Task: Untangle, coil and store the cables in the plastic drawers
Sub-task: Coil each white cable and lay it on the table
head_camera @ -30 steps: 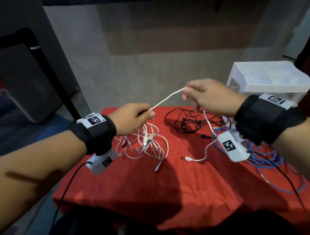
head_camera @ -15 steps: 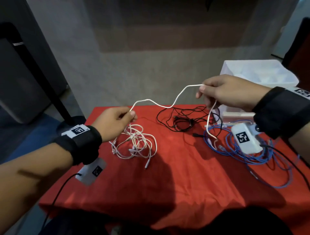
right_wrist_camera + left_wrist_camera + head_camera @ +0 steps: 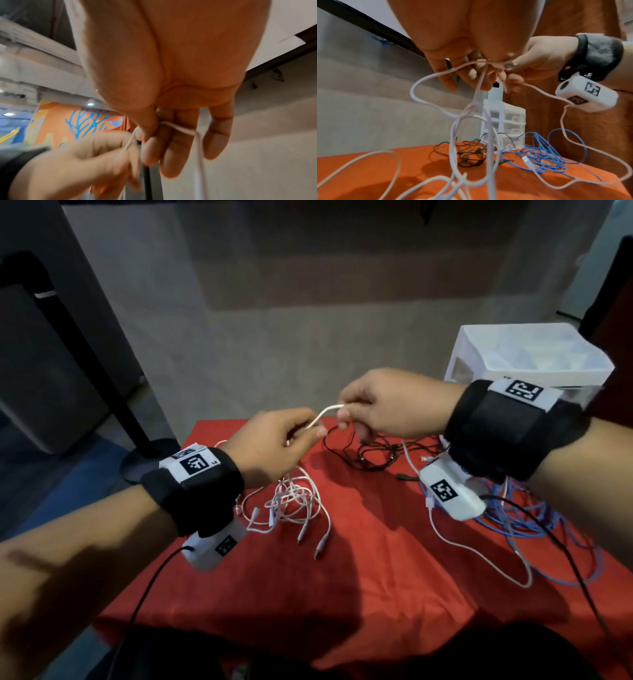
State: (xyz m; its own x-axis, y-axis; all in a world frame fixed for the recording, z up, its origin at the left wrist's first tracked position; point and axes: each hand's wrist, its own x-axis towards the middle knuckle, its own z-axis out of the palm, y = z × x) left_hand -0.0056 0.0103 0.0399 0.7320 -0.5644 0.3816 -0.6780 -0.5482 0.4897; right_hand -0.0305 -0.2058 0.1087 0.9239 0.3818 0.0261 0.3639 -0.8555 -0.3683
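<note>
Cables everywhere on the red table (image 3: 376, 594): the plastic drawers (image 3: 534, 364) stand at its far right corner, a blue cable heap (image 3: 534, 529) just in front, a black tangle (image 3: 373, 453) mid-table, a white tangle (image 3: 294, 505) hanging below the left hand (image 3: 270, 446). Left hand and right hand (image 3: 394, 405), close together above the table, each pinch the white cable (image 3: 325, 414) in their fingers.
</note>
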